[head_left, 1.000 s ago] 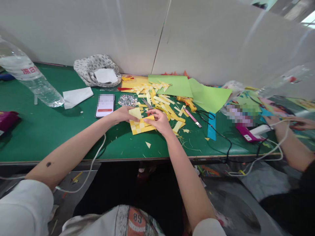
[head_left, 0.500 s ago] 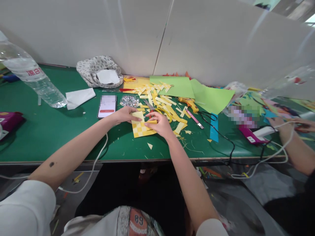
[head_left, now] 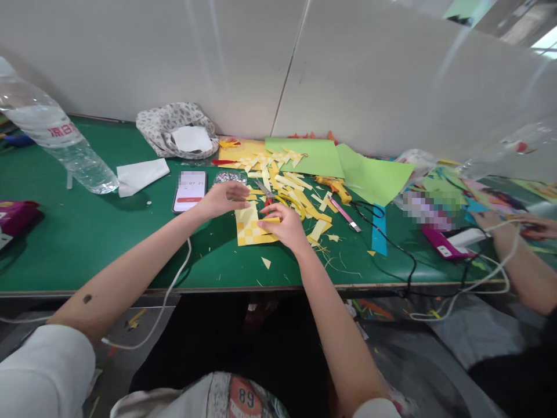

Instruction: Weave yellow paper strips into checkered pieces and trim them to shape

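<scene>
Right grip (head_left: 287,227) in a pinch on checkered paper (head_left: 247,233), left grip (head_left: 225,198) loosely spread nearby.

On the tabletop (head_left: 100,244), I see the bottle (head_left: 65,139) near the left end, the phone (head_left: 190,191) right of it, the glue gun (head_left: 335,187) farther right.

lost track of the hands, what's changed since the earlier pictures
The left hand has moved away from the body, its fingers now open and seemingly off the woven yellow paper. The right hand still holds a yellow strip on it; the glue gun and phone stayed put.
</scene>
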{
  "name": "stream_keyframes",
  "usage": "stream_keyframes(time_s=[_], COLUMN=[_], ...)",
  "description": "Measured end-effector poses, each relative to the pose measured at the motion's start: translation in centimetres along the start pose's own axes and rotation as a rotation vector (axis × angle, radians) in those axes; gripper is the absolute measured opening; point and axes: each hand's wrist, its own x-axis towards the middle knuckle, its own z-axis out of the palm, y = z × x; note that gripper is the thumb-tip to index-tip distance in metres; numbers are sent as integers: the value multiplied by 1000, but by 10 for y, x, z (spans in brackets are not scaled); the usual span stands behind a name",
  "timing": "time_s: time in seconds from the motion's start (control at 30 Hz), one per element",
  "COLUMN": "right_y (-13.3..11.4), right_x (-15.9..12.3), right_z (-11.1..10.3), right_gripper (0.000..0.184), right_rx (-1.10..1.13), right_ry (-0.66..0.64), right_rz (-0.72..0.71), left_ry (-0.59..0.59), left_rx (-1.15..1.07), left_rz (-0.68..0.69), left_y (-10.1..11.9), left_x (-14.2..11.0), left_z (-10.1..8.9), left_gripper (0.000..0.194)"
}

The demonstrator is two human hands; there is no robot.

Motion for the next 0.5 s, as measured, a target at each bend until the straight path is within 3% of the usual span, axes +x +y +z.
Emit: stream_keyframes(time_s=[0.07, 0.1, 0.2, 0.3, 0.5], right_y=[-1, -2, -5, -7, -7], right_x=[-4, -6, -9, -10, -8], right_z=[1, 1, 3, 5, 6], right_gripper=[21, 20, 17, 16, 14], right_rx=[-35, -54, -101, -138, -175], right_ry=[42, 62, 97, 106, 100], right_rz=[11, 12, 12, 28, 34], left_ry=[152, 166, 21, -186, -177], left_rx=[186, 287, 558, 785, 900], left_rz=[116, 179, 388, 525, 664], left_y=[10, 16, 27, 27, 16], left_x=[-4, -8, -25, -45, -65], left_z=[-4, -4, 0, 10, 26], left_gripper=[33, 26, 13, 22, 24])
